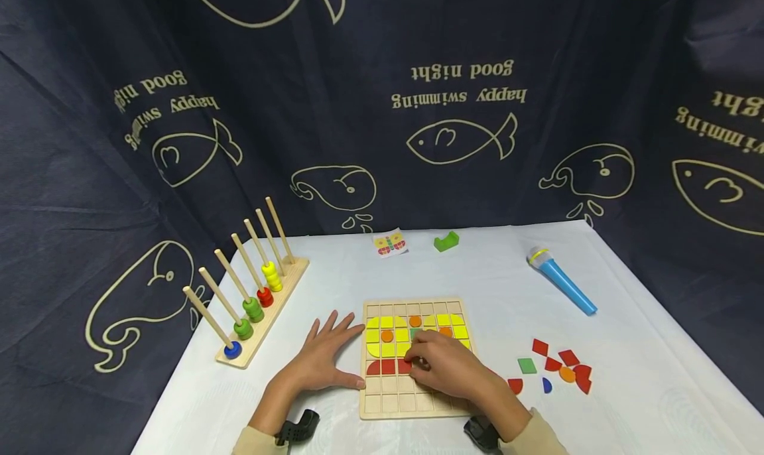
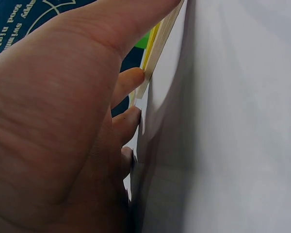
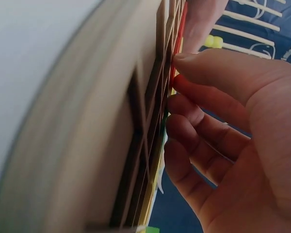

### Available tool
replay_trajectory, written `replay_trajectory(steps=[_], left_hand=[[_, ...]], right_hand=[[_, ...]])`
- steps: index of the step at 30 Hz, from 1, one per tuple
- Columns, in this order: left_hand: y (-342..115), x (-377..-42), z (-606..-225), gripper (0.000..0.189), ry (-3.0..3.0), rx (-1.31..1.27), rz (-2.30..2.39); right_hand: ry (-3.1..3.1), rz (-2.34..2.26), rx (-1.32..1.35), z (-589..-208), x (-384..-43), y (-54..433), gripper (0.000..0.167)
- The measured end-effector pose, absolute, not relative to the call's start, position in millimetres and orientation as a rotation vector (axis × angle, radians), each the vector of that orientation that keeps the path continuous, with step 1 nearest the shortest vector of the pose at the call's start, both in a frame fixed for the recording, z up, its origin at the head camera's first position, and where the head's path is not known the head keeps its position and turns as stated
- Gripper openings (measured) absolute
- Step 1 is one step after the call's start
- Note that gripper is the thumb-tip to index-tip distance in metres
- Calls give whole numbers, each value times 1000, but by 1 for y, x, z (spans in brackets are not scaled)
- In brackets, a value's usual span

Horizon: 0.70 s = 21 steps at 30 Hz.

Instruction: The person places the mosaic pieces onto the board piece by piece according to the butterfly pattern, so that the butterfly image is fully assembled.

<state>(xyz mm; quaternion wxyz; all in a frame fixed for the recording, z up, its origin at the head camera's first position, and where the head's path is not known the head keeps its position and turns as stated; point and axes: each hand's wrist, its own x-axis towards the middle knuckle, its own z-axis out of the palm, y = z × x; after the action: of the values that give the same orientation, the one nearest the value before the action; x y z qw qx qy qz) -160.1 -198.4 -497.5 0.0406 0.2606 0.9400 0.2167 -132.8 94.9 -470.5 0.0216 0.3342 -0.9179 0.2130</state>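
A wooden grid board [image 1: 390, 403] lies on the table, with yellow, orange, green and red flat tiles in its upper and middle cells. My left hand [image 1: 322, 357] is spread flat along its left edge, the index fingertip and thumb right at the rim. Over the board, my right hand [image 1: 446, 365] has curled fingers, and thumb and index finger pinch a red tile [image 1: 404, 366] at the end of a red row. In the right wrist view, thumb and index tips of the right hand [image 3: 223, 107] meet the red piece [image 3: 176, 68]; the other fingers curl beside the board.
Loose tiles lie to the right: a green square [image 1: 527, 365], an orange circle [image 1: 567, 374], a blue piece [image 1: 546, 385] and several red ones. A peg stand [image 1: 262, 335] with beads is left, a toy microphone [image 1: 564, 282] right, a picture card [image 1: 390, 243] and green block [image 1: 446, 241] behind.
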Motion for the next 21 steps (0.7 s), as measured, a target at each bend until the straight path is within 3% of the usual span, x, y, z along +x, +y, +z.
replay_trajectory(steps=[10,21], left_hand=[[-199,-161,-498,108,2890,802,664],[-199,-159,-499,107,2883,796,666]], right_hand=[[-2859,714,922,-466,-129,127,9],[-3015,660,534,-461,-118,185,17]])
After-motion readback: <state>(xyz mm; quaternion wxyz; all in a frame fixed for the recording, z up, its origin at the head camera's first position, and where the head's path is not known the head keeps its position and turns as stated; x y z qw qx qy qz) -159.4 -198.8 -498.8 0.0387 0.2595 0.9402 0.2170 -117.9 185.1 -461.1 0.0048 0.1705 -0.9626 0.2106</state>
